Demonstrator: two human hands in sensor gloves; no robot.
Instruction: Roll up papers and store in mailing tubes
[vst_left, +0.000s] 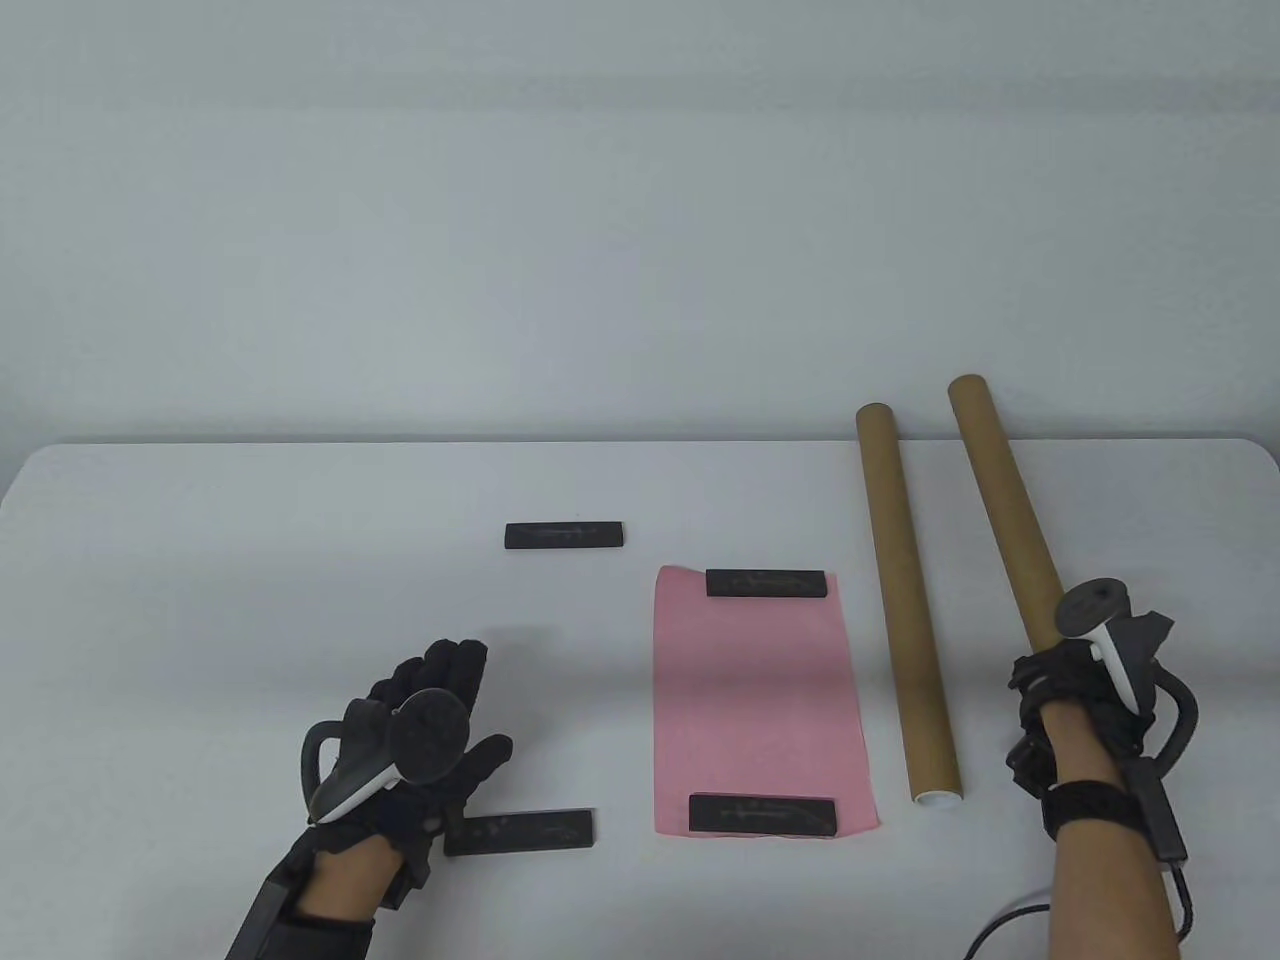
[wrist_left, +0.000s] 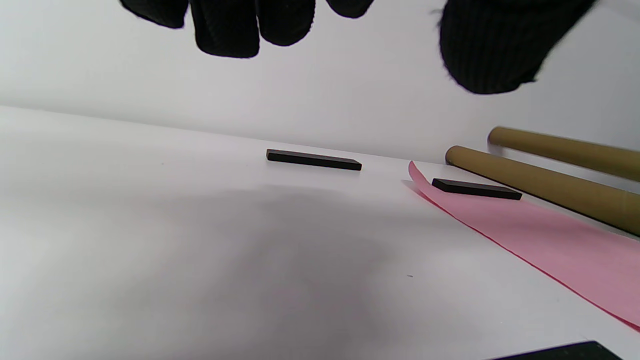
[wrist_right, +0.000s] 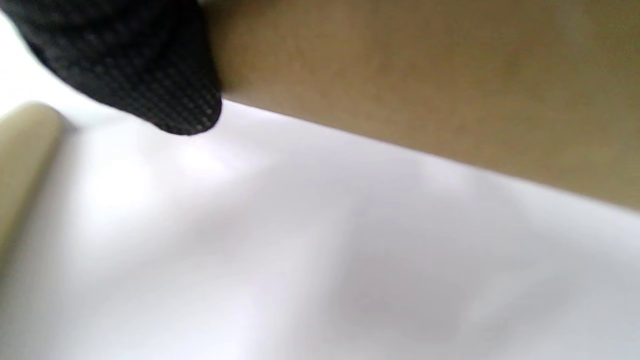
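A pink paper (vst_left: 760, 700) lies flat at the table's middle, with one black bar (vst_left: 769, 583) on its far end and another (vst_left: 762, 815) on its near end. Two brown mailing tubes are to its right. One tube (vst_left: 905, 600) lies on the table. My right hand (vst_left: 1050, 700) grips the near end of the other tube (vst_left: 1005, 510), which points away from me. In the right wrist view that tube (wrist_right: 425, 75) fills the top, with a finger (wrist_right: 150, 75) wrapped on it. My left hand (vst_left: 470, 700) is open and empty, left of the paper.
A loose black bar (vst_left: 565, 535) lies beyond my left hand. Another loose bar (vst_left: 520, 832) lies just beside my left wrist. The left wrist view shows the far bar (wrist_left: 313, 160), the paper's edge (wrist_left: 550, 240) and both tubes (wrist_left: 540, 185).
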